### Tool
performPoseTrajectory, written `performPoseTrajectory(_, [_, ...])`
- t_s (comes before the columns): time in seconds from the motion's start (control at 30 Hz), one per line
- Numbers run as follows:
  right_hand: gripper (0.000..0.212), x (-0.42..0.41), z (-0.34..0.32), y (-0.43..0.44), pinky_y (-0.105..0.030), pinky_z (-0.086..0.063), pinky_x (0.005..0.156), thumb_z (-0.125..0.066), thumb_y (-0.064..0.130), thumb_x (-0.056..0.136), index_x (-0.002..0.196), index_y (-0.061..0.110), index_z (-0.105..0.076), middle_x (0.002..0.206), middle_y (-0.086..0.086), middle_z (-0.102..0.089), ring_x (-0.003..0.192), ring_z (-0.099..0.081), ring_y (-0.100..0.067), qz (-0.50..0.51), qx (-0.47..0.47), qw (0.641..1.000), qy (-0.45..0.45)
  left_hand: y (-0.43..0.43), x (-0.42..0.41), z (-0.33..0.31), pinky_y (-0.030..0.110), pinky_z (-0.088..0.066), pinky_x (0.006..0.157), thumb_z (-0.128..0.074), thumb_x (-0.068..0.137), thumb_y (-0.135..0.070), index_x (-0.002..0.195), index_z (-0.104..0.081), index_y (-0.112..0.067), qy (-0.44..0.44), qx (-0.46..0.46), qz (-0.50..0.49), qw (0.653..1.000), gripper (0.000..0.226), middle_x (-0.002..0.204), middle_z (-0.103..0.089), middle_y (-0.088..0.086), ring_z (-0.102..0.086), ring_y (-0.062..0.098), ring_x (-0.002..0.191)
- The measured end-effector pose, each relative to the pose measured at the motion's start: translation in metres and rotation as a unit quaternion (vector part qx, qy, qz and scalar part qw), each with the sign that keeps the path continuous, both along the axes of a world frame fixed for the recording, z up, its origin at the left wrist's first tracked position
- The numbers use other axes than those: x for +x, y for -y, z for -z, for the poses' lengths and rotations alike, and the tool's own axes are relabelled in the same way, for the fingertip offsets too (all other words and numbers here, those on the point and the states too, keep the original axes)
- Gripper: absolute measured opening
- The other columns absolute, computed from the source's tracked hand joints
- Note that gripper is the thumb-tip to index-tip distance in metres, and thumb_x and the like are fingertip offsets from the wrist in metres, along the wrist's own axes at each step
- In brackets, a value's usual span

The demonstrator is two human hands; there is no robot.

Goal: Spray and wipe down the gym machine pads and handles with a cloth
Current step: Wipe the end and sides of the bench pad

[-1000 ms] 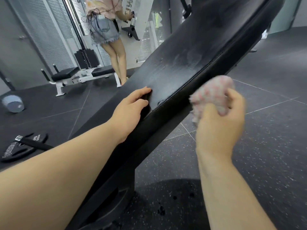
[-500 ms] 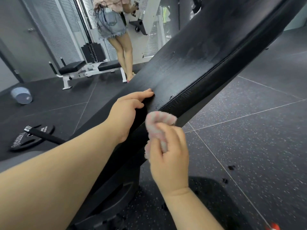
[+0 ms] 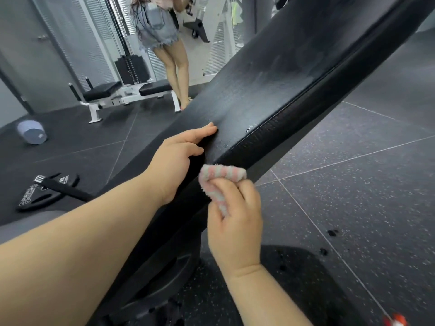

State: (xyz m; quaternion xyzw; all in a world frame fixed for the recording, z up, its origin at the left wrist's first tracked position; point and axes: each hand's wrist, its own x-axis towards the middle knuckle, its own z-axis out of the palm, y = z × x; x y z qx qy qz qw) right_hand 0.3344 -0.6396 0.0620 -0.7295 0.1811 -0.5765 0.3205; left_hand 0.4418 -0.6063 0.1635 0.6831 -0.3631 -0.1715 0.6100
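Gym floor (image 3: 353, 189) below: left hand (image 3: 177, 158) rests flat on the slanted pad (image 3: 270, 90), right hand (image 3: 235, 222) grips cloth (image 3: 220, 176) against its side.

Floor (image 3: 353, 184): dark rubber tiles, pale-speckled, thin light seams. Left, lying flat: black weight plate with white lettering (image 3: 33, 200), a black bar with a metal end (image 3: 61, 188) across it. Far left: pale blue-grey rounded container (image 3: 31, 135). Behind: white-framed bench with black pads (image 3: 131, 96). Centre: black machine base (image 3: 164, 278). Right: a few dark spots (image 3: 332, 232).
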Motion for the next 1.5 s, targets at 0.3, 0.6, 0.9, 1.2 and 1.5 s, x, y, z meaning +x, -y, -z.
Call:
performPoseTrajectory(0.3, [0.029, -0.051, -0.051, 0.09, -0.046, -0.054, 0.06, -0.041, 0.017, 0.082, 0.095, 0.035, -0.059, 0.086, -0.006, -0.068, 0.066, -0.059, -0.03, 0.074, 0.372, 0.894, 0.238, 0.002, -0.001, 0.008, 0.027, -0.031, 0.116, -0.042, 0.087, 0.009, 0.11, -0.073, -0.034, 0.024, 0.003, -0.028, 0.999, 0.058, 0.127, -0.063, -0.024, -0.051, -0.007, 0.125])
performPoseTrajectory(0.6, [0.034, -0.018, -0.053, 0.06, -0.022, -0.039, 0.044, -0.039, 0.04, 0.098, 0.082, 0.011, -0.048, 0.074, -0.014, -0.045, 0.065, -0.05, -0.025, -0.11, 0.382, 0.896, 0.199, 0.005, -0.006, 0.008, 0.026, -0.032, 0.115, -0.042, 0.086, 0.009, 0.109, -0.073, -0.033, 0.025, 0.0, -0.048, 0.999, 0.057, 0.125, -0.064, -0.023, -0.052, -0.01, 0.122])
performPoseTrajectory(0.9, [0.03, -0.011, 0.0, -0.015, -0.023, -0.054, 0.072, -0.041, 0.007, 0.095, 0.098, 0.022, -0.066, 0.096, 0.004, -0.065, 0.077, -0.062, -0.003, -0.164, 0.444, 0.881, 0.023, 0.004, -0.005, 0.009, 0.027, -0.032, 0.116, -0.042, 0.087, 0.012, 0.108, -0.072, -0.033, 0.029, 0.001, -0.042, 0.999, 0.058, 0.127, -0.064, -0.021, -0.052, -0.008, 0.123])
performPoseTrajectory(1.2, [0.037, -0.044, -0.034, 0.049, -0.04, -0.06, 0.076, -0.051, 0.013, 0.094, 0.125, 0.031, -0.057, 0.116, 0.007, -0.065, 0.089, -0.07, -0.015, -0.003, 0.364, 0.91, 0.196, -0.009, -0.006, 0.011, 0.013, -0.018, 0.113, -0.042, 0.104, -0.011, 0.13, -0.056, -0.047, 0.137, 0.084, -0.023, 0.987, 0.046, 0.147, -0.04, -0.031, -0.032, -0.012, 0.135])
performPoseTrajectory(1.5, [0.051, 0.001, -0.011, -0.005, -0.039, -0.054, 0.086, -0.053, 0.01, 0.078, 0.116, 0.042, -0.062, 0.111, 0.023, -0.051, 0.103, -0.062, -0.016, -0.036, 0.17, 0.982, 0.077, -0.055, 0.025, 0.032, 0.035, -0.028, 0.119, -0.043, 0.096, 0.004, 0.106, -0.072, -0.051, -0.003, 0.092, -0.047, 0.995, 0.063, 0.136, -0.055, -0.027, -0.046, 0.004, 0.133])
